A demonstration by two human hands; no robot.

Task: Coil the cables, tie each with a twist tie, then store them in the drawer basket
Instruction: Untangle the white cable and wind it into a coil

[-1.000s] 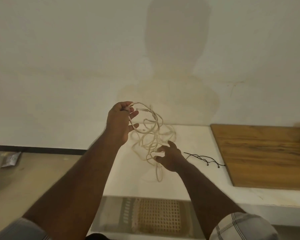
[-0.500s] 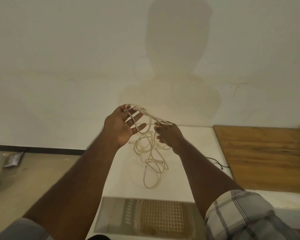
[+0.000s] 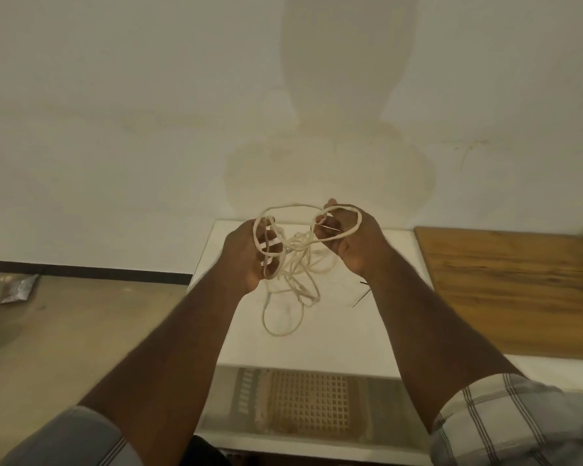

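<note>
Compared with a moment ago: right hand (image 3: 350,243) now raised level with the left and drawn a little apart from it, no longer low near the counter. Fingers of the right hand curled round a fresh loop of the cream cable (image 3: 295,264), pinching it near the top, with a thin dark strand, possibly a twist tie, against the fingertips; too fine to tell. Left hand (image 3: 249,255) gripping too, fingers closed through a couple of turns where earlier they were spread. Between the two hands one strand arched across; below them most of the cable hanging in a loose tangle, lowest loop down at the white counter (image 3: 317,341), whether touching it unclear. Coil therefore only begun: a few turns gathered, most of the length unsorted, nothing tied. Thin black cable (image 3: 362,295) on the counter just under the right forearm, untouched. Drawer basket (image 3: 312,403) open below the counter edge, apparently with no cables in it yet. Wooden board (image 3: 519,290) off to the right.
</note>
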